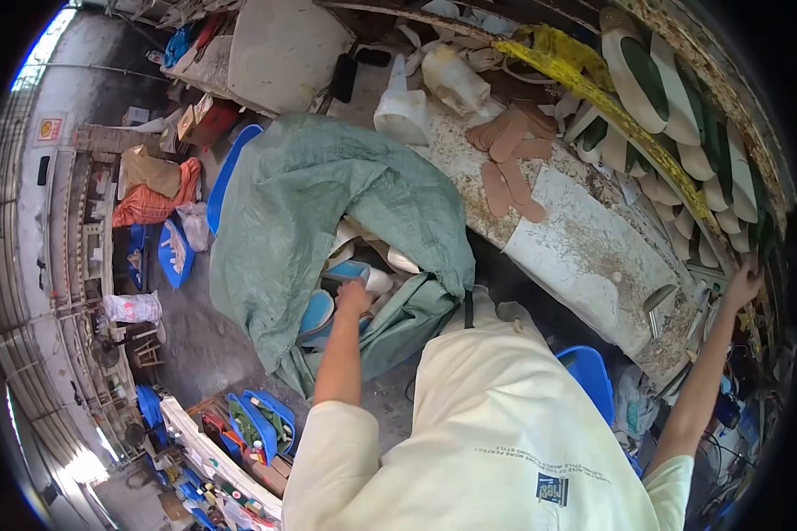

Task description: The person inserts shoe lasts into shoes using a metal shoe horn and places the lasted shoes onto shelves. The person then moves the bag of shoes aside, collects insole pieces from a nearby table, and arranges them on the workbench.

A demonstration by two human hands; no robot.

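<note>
A large green woven sack (pixel 274 203) stands open in front of me. Inside lie several white shoe soles with light blue tops, one of them a rounded blue-topped sole (pixel 317 311). My left hand (pixel 354 296) reaches into the sack's mouth, its fingers bent and closed on a blue-and-white shoe sole (pixel 352 270); the fingertips are partly hidden. Far to the right, my right hand (pixel 746 285) is raised at the lower end of a rack with a yellow-wrapped bar (pixel 620 119). Its fingers are small and dim, so their grip is unclear.
White and green sole-shaped pieces (pixel 638 75) fill the rack. On the dirty worktable (pixel 584 265) lie tan insoles (pixel 509 168), a white scoop (pixel 400 111) and a metal cup-like tool (pixel 657 301). Blue bins (pixel 175 252) stand on the floor; a blue chair-like piece (pixel 587 376) is beside me.
</note>
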